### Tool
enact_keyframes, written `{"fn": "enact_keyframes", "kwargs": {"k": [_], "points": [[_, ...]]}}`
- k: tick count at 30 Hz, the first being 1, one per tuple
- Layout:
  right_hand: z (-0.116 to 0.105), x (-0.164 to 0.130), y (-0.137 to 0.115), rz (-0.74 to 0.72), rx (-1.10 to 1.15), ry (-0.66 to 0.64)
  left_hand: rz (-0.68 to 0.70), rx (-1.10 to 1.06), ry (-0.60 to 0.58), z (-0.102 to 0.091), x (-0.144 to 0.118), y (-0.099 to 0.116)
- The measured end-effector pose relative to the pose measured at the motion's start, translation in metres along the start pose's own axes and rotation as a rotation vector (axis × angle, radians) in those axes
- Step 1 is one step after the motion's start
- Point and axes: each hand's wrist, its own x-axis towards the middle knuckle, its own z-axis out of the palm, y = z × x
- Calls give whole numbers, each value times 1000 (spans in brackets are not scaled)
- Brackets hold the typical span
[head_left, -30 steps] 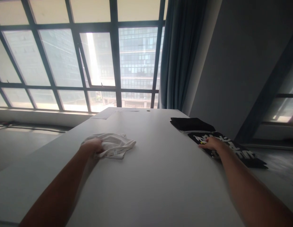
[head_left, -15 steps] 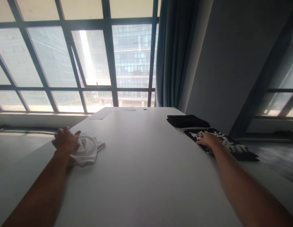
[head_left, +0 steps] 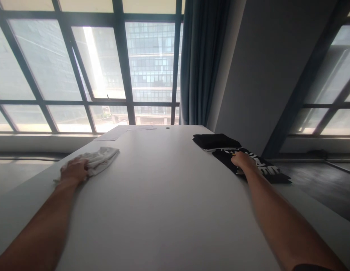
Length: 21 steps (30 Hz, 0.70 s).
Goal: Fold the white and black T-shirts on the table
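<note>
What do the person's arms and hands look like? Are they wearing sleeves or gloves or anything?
Both arms are bare along the forearms, with no gloves, watch or rings that I can see. The left hand and right hand are bare too. A dark bit at the bottom edge by the right arm may be a short sleeve, but too little shows to tell.

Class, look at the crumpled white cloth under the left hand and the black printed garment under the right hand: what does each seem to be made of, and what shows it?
Crumpled white cloth: soft, thin matte fabric, probably cotton; it bunches into loose folds. Black printed garment: matte knit fabric, probably a T-shirt, lying flat with white print.
</note>
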Motion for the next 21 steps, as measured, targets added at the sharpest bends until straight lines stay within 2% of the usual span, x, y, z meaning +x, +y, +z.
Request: {"fn": "enact_keyframes", "kwargs": {"k": [3,5,7,10,12,15,18,21], "points": [[-7,-6,0,64,94,117,-196,73,-69,18,18,-27],[-10,-10,0,76,154,231,-168,60,-53,31,23,-33],[-14,-14,-2,54,207,360,-34,59,34,42,23,-25],[-27,-23,-16,-41,274,544,207,69,116,51,13,12],[-42,-34,-35,-169,336,641,329,58,59,54,1,49],[-73,-62,-72,-459,499,753,533,-70,-10,54,-24,104],[-103,-102,-111,-709,741,772,653,-275,-66,47,-53,148],[-119,-134,-146,-834,980,709,611,-484,-184,37,-77,174]]}}
